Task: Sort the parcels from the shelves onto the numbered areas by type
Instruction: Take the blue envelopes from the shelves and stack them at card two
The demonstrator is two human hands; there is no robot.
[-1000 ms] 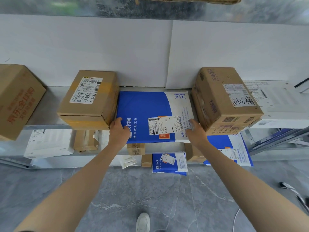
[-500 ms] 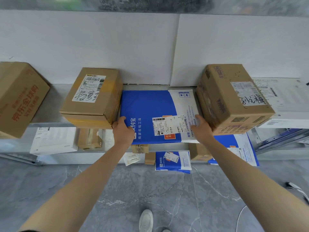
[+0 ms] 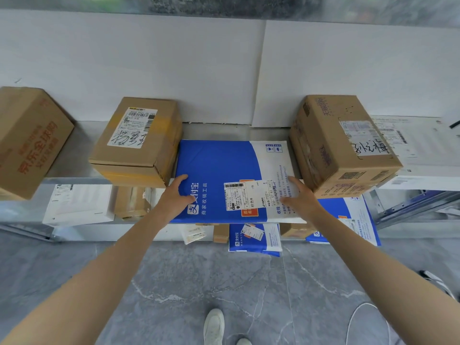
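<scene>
Nearest, below the grip, lies the grey veined stone floor (image 3: 199,282), with a white shoe (image 3: 214,324) on it. Both bare forearms reach up from there to the shelf front.

The left hand (image 3: 174,197) holds the near left corner of the blue-and-white flat plastic mailer (image 3: 219,165), with the thumb on the printed top face. The right hand (image 3: 298,199) holds the near right corner, beside the white shipping label (image 3: 249,195). The fingers underneath are hidden. The mailer lies flat on the grey metal top shelf (image 3: 234,131), and its near edge juts out past the shelf's front lip, over the lower shelf.

Just left of the left hand, a brown cardboard box with a handwritten label (image 3: 139,138) stands touching or almost touching the mailer's left edge. Just right of the right hand, a larger brown cardboard box with purple print (image 3: 341,143) crowds the right edge and overhangs the lip. The only open side is toward the person.

Well left of the grip stands a brown carton with red lettering (image 3: 27,140). Far right lies a flat white parcel (image 3: 418,145).

Beyond the grip, a bare strip of shelf separates the mailer's far edge from the white wall panel (image 3: 149,70).
</scene>
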